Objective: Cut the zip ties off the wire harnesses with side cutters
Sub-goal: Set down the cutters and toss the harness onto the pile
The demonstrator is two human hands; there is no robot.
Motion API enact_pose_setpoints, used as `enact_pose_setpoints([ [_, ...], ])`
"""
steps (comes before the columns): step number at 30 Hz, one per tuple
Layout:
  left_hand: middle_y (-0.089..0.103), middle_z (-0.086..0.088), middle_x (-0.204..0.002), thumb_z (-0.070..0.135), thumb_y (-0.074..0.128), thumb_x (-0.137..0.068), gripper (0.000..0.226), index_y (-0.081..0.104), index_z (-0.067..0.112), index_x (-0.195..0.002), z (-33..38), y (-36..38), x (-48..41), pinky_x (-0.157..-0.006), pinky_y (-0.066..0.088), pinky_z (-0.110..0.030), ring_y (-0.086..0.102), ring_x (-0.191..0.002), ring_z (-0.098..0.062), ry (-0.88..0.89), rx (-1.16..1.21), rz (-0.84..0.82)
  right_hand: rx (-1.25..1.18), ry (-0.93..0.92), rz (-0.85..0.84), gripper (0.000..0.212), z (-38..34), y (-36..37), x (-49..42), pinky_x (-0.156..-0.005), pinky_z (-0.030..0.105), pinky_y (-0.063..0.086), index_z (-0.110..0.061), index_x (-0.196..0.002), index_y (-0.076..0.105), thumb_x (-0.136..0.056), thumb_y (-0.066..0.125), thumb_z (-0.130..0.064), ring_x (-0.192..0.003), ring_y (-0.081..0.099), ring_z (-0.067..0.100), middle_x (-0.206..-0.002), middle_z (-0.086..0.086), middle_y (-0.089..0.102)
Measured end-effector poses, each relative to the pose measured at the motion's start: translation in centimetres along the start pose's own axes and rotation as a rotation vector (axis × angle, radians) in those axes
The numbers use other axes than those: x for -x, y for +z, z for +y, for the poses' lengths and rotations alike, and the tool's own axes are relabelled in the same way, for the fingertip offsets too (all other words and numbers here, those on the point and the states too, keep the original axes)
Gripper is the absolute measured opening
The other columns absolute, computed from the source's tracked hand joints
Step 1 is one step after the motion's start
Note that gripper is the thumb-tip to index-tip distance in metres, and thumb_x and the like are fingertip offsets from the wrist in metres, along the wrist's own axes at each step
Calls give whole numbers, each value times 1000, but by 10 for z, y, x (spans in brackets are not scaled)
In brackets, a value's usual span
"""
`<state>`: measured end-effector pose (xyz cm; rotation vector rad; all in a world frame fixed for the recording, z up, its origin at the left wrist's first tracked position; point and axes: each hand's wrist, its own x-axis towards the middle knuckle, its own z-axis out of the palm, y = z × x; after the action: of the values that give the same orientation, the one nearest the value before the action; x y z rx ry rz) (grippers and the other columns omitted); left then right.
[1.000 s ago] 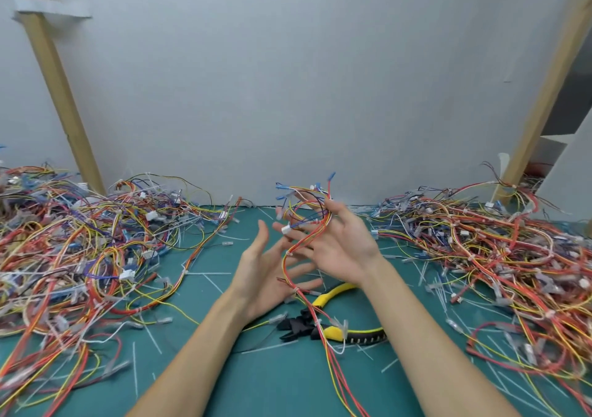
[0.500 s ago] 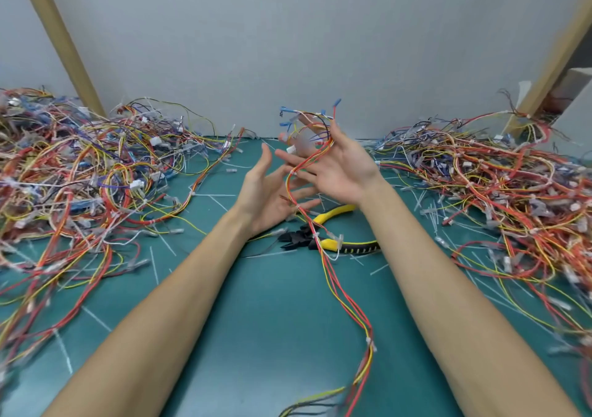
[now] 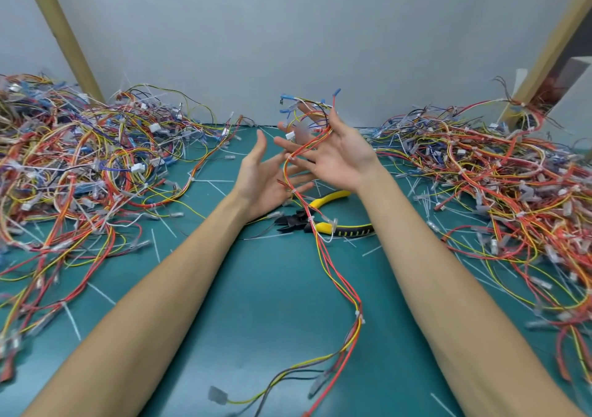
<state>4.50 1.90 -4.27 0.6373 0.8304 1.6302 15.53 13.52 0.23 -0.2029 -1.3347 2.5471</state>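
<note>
L hand (image 3: 267, 178) splayed, R hand (image 3: 338, 157) flat carrying harness (image 3: 358, 315); open mat (image 3: 256, 320) toward near edge.

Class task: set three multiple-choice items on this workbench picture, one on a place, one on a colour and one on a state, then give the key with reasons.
1. Where are the side cutters?
A. in the right hand
B. flat on the green mat
C. on top of the left wire pile

2. What colour are their handles?
A. blue
B. white
C. yellow and black

3. How is the left hand?
A. clenched in a fist
B. open, fingers straight
C. gripping the cutters

Key:
1 B, they lie on the mat and nobody holds them.
2 C, yellow grips show, one with black bands.
3 B, its palm faces up with the fingers spread.
</note>
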Motion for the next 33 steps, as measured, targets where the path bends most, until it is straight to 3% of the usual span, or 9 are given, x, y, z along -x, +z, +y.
enact_pose_setpoints([
  [4,68,-6,-105,78,24,-86,86,51,11,-133,-2,-1,0,-90,52,-35,65,-103,-23,14,-20,13,-7,-3,-20,50,0,-2,2,-112,46,32,-27,-136,51,-103,24,-53,-133,46,41,-143,17,49],
  [10,66,-2,-101,74,25,-90,76,59,12,-120,-3,-1,-1,-79,44,-31,61,-89,-17,69,-10,53,-22,8,-75,53,-1,-2,3,-93,42,51,-27,-147,41,-104,24,-52,-132,47,42,-143,17,48],
  [19,69,-2,-101,71,30,-90,73,62,9,-115,-2,1,1,-76,46,-30,65,-87,-18,77,-30,80,1,23,-79,53,-5,0,6,-109,48,38,-29,-147,41,-103,24,-54,-133,46,42,-152,17,39],
  [24,70,-2,-93,70,31,-91,71,65,10,-108,-3,-1,-1,-74,48,-30,66,-85,-19,92,-45,98,5,12,-102,53,-6,2,4,-100,45,46,-28,-145,44,-103,25,-54,-129,49,42,-140,16,53],
  [33,67,-3,-83,68,34,-91,68,76,14,-95,-3,0,0,-70,46,-29,65,-79,-19,114,-40,106,26,8,-93,53,-7,6,6,-94,44,47,-29,-147,42,-103,26,-54,-129,50,42,-142,17,51],
])
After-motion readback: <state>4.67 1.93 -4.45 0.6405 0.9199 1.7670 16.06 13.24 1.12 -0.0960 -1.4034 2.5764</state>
